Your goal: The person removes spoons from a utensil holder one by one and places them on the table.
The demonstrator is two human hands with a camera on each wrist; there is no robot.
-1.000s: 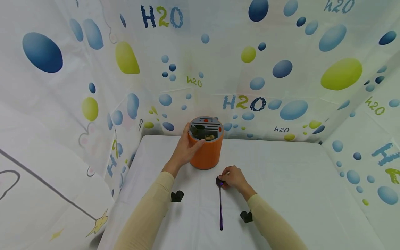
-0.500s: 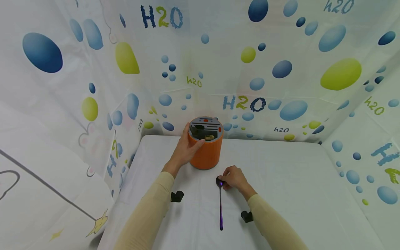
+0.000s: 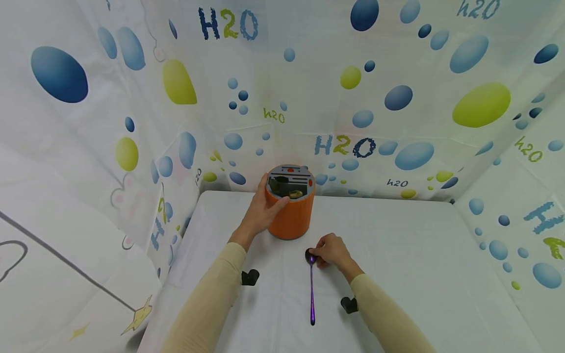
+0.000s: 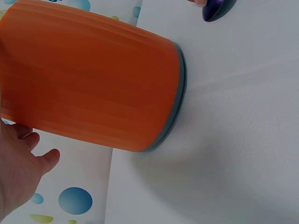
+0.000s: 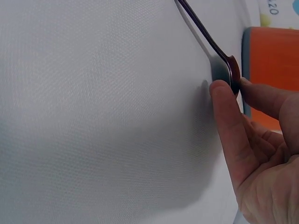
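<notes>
An orange cylindrical holder [image 3: 291, 220] stands upright on the white tabletop, with a slotted grey top and a dark opening in it. My left hand [image 3: 263, 208] grips it near the upper rim, thumb at the front; its other fingertips are partly hidden behind the holder. In front of it lies a long, slim purple spoon [image 3: 312, 289], its handle pointing toward me. My right hand [image 3: 333, 251] pinches the spoon's bowl end between thumb and finger. In the right wrist view, this right hand [image 5: 261, 163] holds the spoon [image 5: 205, 32] at the bowl's edge, beside the holder's base.
A white cloth covers the table [image 3: 397, 255]. Patterned curtain [image 3: 309, 88] with blue and green spots hangs behind and at both sides. Black camera mounts [image 3: 250, 277] sit by both wrists.
</notes>
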